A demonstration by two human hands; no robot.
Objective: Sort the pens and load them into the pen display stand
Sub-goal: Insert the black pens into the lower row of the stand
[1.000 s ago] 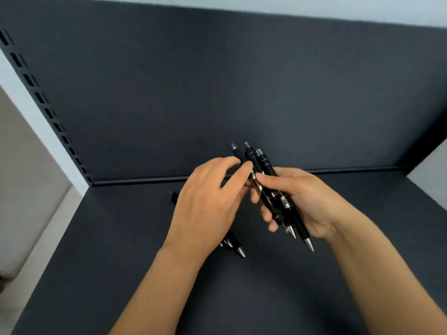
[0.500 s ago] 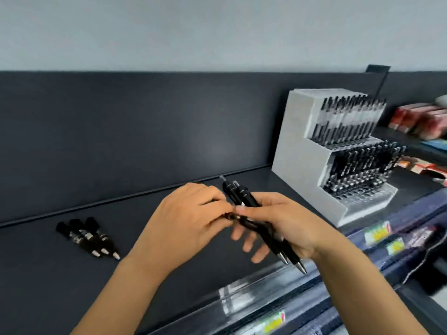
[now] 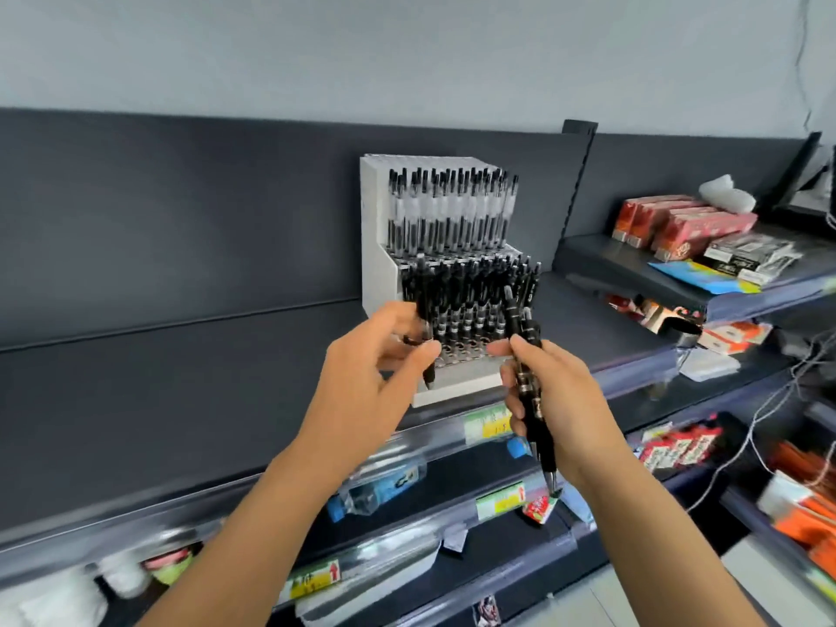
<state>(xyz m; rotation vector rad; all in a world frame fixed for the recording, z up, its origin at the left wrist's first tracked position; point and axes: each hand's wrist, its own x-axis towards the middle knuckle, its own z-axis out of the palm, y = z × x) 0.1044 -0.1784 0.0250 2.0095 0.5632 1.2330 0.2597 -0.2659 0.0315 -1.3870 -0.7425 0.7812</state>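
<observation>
A white stepped pen display stand [image 3: 375, 269] sits on the dark shelf [image 3: 181, 382], its upper row full of clear-barrelled pens and its middle row full of black pens. My left hand [image 3: 362, 382] pinches a single black pen [image 3: 424, 319], held upright in front of the stand's lower left rows. My right hand [image 3: 558, 400] grips a bundle of black pens [image 3: 527, 377], tips pointing down, just right of the stand's front.
Right of the stand, a neighbouring shelf carries red boxes [image 3: 678, 224] and packets. Lower shelves hold a water bottle [image 3: 375, 491], price labels [image 3: 488, 423], snack packs and loose cables [image 3: 769, 400] at the right.
The view swung right onto the stand. My left hand drew one pen out of the bundle and both hands rose toward the stand's front.
</observation>
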